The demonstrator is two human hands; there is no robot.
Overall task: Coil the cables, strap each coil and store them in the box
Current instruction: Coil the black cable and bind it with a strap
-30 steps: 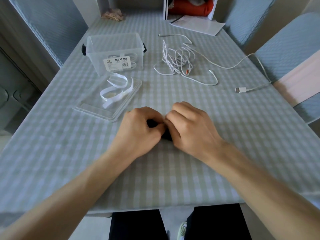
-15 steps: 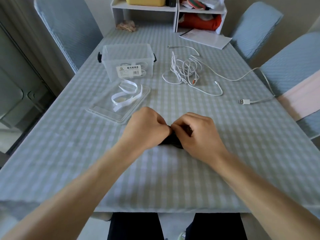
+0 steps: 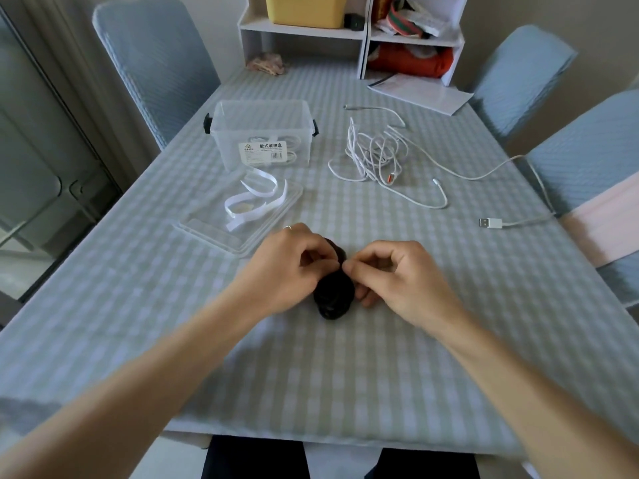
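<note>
A small black cable coil lies on the checked tablecloth between my hands. My left hand grips its upper left part with curled fingers. My right hand pinches the coil's top edge with thumb and forefinger, its other fingers tucked beside the coil. A tangle of white cables lies further back, right of the clear storage box, which holds white coils. White straps rest on the box's lid.
A loose white USB cable trails off the table's right edge. Blue-covered chairs stand on both sides. A white shelf unit and some papers sit at the table's far end.
My hands have parted slightly and the black coil now shows between them. The view has tilted up, so more of the shelf and chairs appears.
</note>
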